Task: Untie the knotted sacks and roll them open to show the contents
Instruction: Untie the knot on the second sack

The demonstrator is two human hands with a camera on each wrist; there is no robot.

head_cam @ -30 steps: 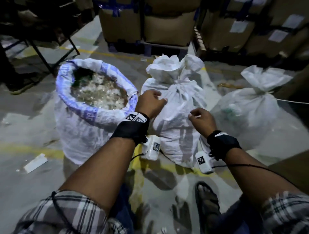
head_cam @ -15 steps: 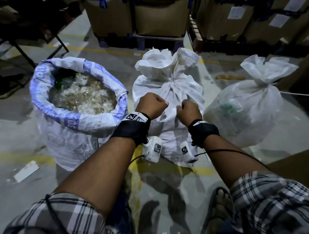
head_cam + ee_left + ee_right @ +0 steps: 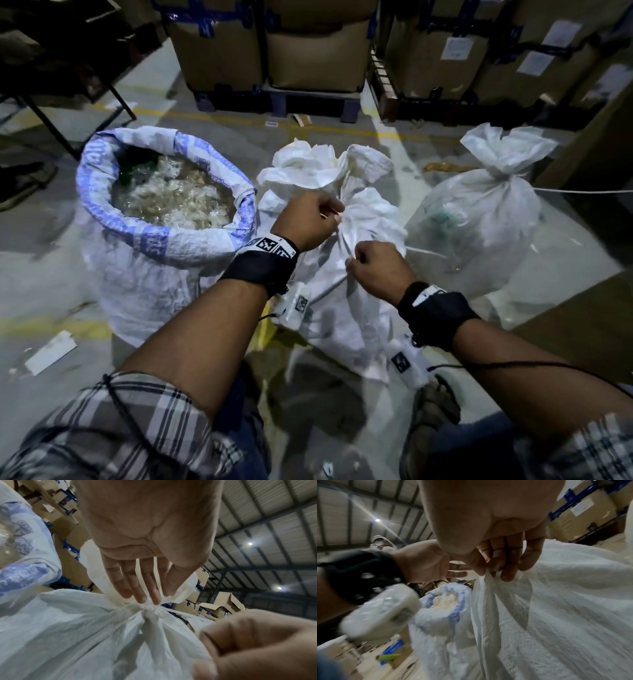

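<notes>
The white middle sack (image 3: 342, 308) stands tied at its neck by a knot (image 3: 342, 226) (image 3: 147, 608). My left hand (image 3: 329, 214) (image 3: 150, 599) is at the knot, with white tie strips running between its fingers. Just below and to the right, my right hand (image 3: 351, 262) (image 3: 489, 573) pinches a white strip of the same sack between thumb and fingers. On the left is an open sack (image 3: 164, 236) with a rolled blue-printed rim, showing clear-wrapped contents. A third white sack (image 3: 479, 222), on the right, is tied shut.
Cardboard boxes on pallets (image 3: 318, 44) line the back. A dark table leg (image 3: 120, 99) stands at far left. A white scrap (image 3: 51, 351) lies on the floor. A cardboard panel (image 3: 582, 325) is at right. My sandalled foot (image 3: 435, 411) is by the middle sack.
My right hand came in from the right to the sack's neck, then drew slightly down and right. My left hand stayed at the knot.
</notes>
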